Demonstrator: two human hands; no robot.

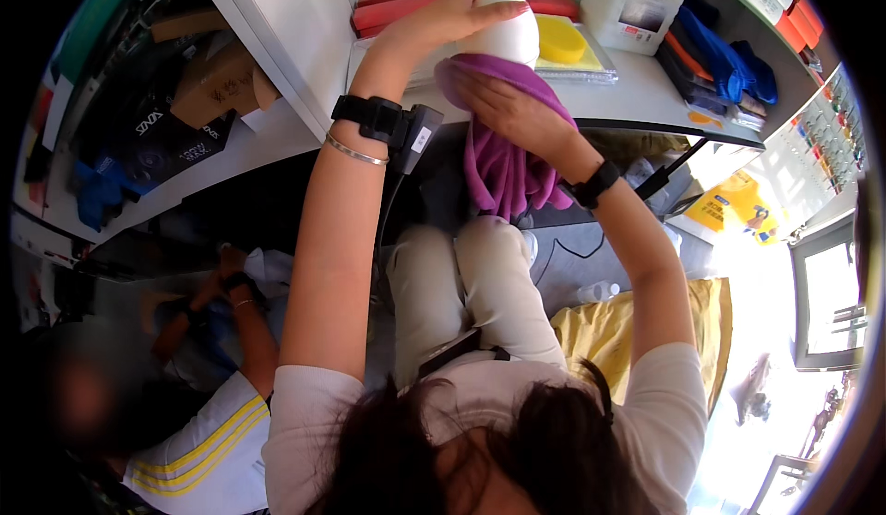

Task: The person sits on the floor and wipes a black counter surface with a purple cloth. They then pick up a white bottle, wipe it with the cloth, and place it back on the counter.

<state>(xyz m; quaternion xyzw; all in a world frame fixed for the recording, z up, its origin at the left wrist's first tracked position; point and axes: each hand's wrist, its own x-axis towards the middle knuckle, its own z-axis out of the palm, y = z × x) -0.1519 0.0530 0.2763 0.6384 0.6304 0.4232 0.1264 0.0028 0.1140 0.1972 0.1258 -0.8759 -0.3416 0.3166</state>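
Note:
My left hand [460, 16] grips the upper part of a white plastic pump bottle [513, 36], with the thumb across its shoulder just below the pump. My right hand [504, 110] presses a purple cloth [498, 176] against the lower part of the same bottle. The cloth's loose end hangs in folds over the shelf edge, above my knees. Behind the bottle lie red bars or packs [398, 11]. A yellow oval sponge [559, 39] rests on a flat clear-wrapped pack just to the right. The bottle's base is hidden by the cloth and my right hand.
A white jug [633, 6] and folded blue cloths [727, 65] stand farther right on the shelf [644, 100]. A white upright panel [294, 30] separates cardboard boxes [214, 89] at left. Another person [201, 439] sits at lower left. A plastic bottle [599, 291] lies on the floor.

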